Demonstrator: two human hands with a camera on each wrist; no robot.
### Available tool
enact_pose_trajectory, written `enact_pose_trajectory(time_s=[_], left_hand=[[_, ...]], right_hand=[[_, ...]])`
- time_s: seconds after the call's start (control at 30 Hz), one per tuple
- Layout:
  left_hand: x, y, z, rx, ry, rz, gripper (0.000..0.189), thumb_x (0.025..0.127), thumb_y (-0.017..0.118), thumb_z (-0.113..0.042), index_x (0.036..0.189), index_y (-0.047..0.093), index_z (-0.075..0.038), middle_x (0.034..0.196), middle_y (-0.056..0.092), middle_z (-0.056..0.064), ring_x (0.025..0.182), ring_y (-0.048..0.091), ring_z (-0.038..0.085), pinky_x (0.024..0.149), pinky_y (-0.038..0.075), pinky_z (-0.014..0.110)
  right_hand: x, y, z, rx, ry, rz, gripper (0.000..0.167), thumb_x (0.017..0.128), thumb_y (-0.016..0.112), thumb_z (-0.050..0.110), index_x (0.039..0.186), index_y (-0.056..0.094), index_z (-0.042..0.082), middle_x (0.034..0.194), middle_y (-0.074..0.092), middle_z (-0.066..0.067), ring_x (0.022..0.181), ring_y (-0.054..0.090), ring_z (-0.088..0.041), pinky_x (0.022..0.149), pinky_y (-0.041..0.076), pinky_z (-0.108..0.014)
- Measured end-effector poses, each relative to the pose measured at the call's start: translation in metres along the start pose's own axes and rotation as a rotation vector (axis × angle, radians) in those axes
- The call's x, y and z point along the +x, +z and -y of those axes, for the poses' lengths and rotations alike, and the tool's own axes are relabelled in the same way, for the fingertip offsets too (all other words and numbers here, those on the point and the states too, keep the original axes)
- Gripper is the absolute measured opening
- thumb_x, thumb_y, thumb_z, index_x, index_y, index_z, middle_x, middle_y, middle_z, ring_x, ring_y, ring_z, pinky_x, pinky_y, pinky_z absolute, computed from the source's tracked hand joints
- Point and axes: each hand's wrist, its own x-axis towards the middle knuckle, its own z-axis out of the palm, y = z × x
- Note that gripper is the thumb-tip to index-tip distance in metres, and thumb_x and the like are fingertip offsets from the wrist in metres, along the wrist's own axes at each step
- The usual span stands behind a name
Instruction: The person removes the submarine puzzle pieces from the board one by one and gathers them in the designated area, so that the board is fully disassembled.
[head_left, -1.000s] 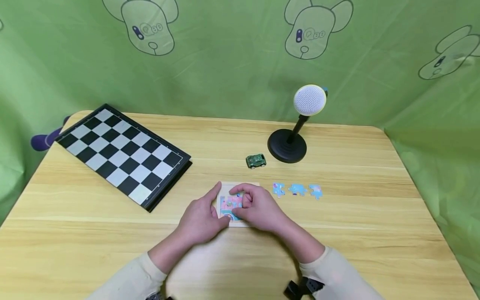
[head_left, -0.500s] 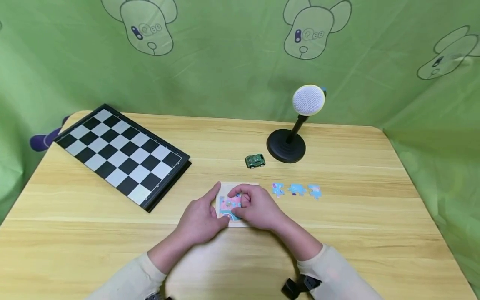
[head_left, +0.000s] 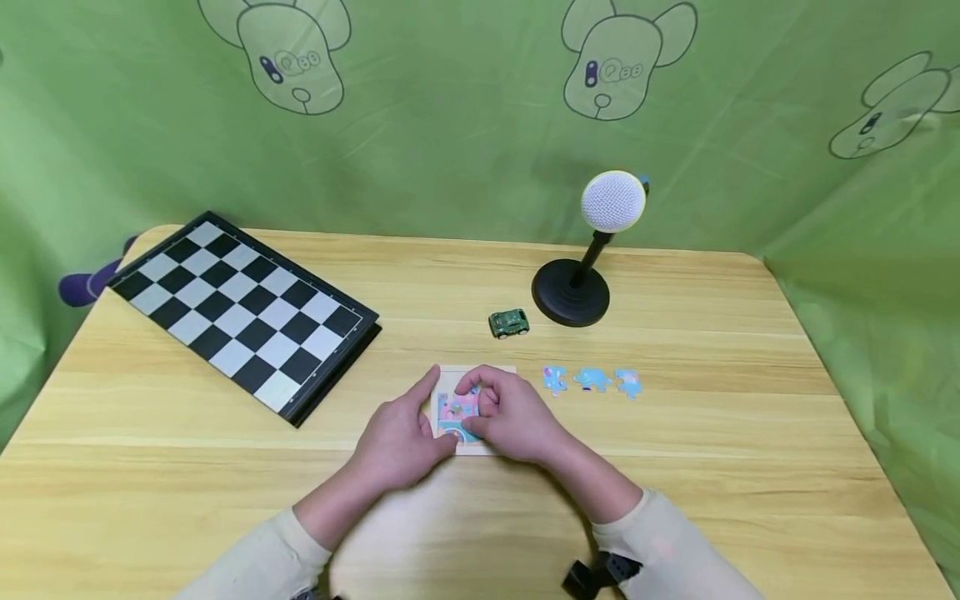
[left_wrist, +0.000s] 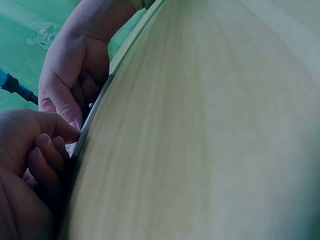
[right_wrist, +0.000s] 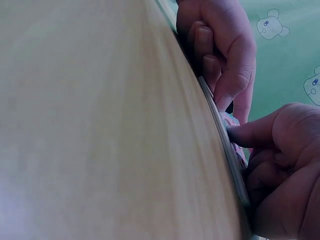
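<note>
A small jigsaw tray (head_left: pixel 453 379) with a pale frame lies on the table, partly filled with pink and blue pieces (head_left: pixel 457 408). My left hand (head_left: pixel 397 442) grips its left side, thumb at the near edge, forefinger at the far left corner. Over the tray's right part bends my right hand (head_left: pixel 517 417), thumb and forefinger on a puzzle piece that the fingers largely hide. In the right wrist view the right thumb (right_wrist: pixel 245 134) touches the pieces just above the tray's edge (right_wrist: pixel 222 135). Three loose blue pieces (head_left: pixel 592 379) lie in a row right of the tray.
Beyond the tray stands a green toy car (head_left: pixel 508 323). Behind it to the right is a toy microphone (head_left: pixel 613 202) on a round black base (head_left: pixel 570 293). A chessboard (head_left: pixel 247 312) lies angled at the left, and a green curtain (head_left: pixel 465 125) hangs behind the table.
Both hands stay almost still at the tray. The whole head view shifts very slightly; the loose pieces, car and chessboard keep their places.
</note>
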Motion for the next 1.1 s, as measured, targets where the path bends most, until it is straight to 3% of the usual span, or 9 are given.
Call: enact_pose_trajectory(time_s=[0.43, 1.1], left_hand=[[-0.0003, 0.0003, 0.0001, 0.001, 0.004, 0.0, 0.091, 0.078, 0.081, -0.021, 0.155, 0.035, -0.005, 0.051, 0.048, -0.004, 0.043, 0.047, 0.012, 0.042, 0.036, 0.031], [-0.0005, 0.0004, 0.0004, -0.004, -0.002, 0.011, 0.092, 0.078, 0.08, -0.02, 0.156, 0.033, -0.005, 0.053, 0.05, -0.003, 0.043, 0.048, 0.013, 0.042, 0.038, 0.031]], right_hand=[[-0.0001, 0.0001, -0.0006, 0.071, 0.001, -0.022, 0.03, 0.08, 0.075, -0.01, 0.101, 0.067, 0.009, 0.059, 0.035, 0.003, 0.056, 0.035, -0.013, 0.065, 0.038, -0.032], [-0.0001, -0.0009, 0.0012, 0.122, 0.051, -0.064, 0.026, 0.083, 0.069, -0.01, 0.099, 0.072, 0.01, 0.056, 0.033, 0.002, 0.052, 0.032, -0.015, 0.056, 0.03, -0.028]])
